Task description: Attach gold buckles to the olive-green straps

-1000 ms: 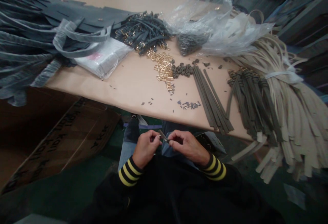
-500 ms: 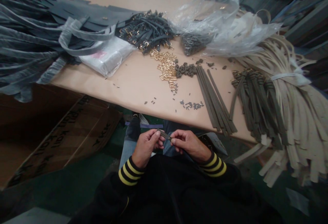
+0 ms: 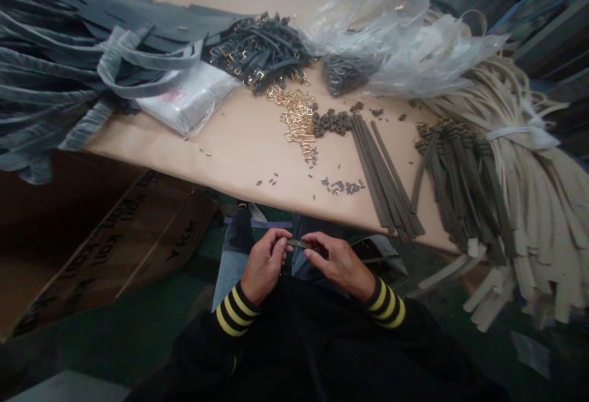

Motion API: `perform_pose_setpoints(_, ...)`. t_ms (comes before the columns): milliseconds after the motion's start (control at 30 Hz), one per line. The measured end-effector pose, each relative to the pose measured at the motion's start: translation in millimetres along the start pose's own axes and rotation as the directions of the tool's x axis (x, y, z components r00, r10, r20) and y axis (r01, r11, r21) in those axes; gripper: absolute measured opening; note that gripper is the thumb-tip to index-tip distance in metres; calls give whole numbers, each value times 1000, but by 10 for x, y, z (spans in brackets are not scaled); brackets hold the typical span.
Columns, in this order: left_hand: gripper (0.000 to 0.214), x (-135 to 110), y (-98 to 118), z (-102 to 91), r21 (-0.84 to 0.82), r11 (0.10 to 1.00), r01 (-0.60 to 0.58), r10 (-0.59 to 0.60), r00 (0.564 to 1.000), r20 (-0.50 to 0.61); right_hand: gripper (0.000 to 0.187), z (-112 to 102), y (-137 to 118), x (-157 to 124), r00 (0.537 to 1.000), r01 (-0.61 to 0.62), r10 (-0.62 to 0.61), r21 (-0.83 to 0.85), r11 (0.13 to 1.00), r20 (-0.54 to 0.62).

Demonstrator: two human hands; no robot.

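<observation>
Over my lap, just off the table's front edge, a narrow grey-brown strap (image 3: 298, 243) stretches between both hands. My left hand (image 3: 265, 264) pinches one end between thumb and fingers. The other end is pinched by my right hand (image 3: 339, 266), whose fingers hide part of it. On the table in front lie small dark cut pieces (image 3: 343, 187), a pile of gold buckles (image 3: 298, 116) and a heap of small grey-brown loops (image 3: 334, 121). Several long straps (image 3: 381, 181) of the same colour lie side by side to the right.
Buckled grey-brown straps (image 3: 464, 187) and a tied beige bundle (image 3: 534, 193) hang over the table's right side. Dark buckled straps (image 3: 262, 52), clear plastic bags (image 3: 414, 52), a wrapped white packet (image 3: 188, 101) and grey-blue strips (image 3: 41, 77) lie farther back. A cardboard box (image 3: 115, 248) stands lower left.
The strap has turned from slanting to nearly level between my hands. My right hand has shifted slightly, with its fingers now over the strap's end. The view has moved a little.
</observation>
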State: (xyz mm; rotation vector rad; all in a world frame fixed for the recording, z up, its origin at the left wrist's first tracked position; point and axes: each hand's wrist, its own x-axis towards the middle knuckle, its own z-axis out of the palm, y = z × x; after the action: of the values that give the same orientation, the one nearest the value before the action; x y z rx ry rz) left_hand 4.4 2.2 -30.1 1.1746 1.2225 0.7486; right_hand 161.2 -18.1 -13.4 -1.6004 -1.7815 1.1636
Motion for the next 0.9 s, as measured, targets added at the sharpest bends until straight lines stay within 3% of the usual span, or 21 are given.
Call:
perform_pose_setpoints(100,13,13,-25,-9,61,997,-52,53,998,-17,14,-5,30,3,999,-22,20,38,999,31)
perform_pose_setpoints(433,15,55,-66,13,-36,999,4,-5,1000,-8,11,4,81,42,991,-115,100,185,976,89)
perform_pose_setpoints(533,16,58,-65,24,-73,997,29,-27,999,25,11,15,107,69,977,-185,135,342,921,166)
perform_pose_setpoints(667,20,91,-79,48,-258,959,113,-101,993,60,15,32,157,109,957,-265,144,554,789,251)
perform_pose_setpoints(767,21,127,-104,65,-323,936,140,-133,990,44,18,40,191,129,943,-310,159,602,736,291)
perform_pose_setpoints(900,22,156,-112,69,-229,968,107,-113,993,-14,19,65,231,139,928,-345,176,581,737,327)
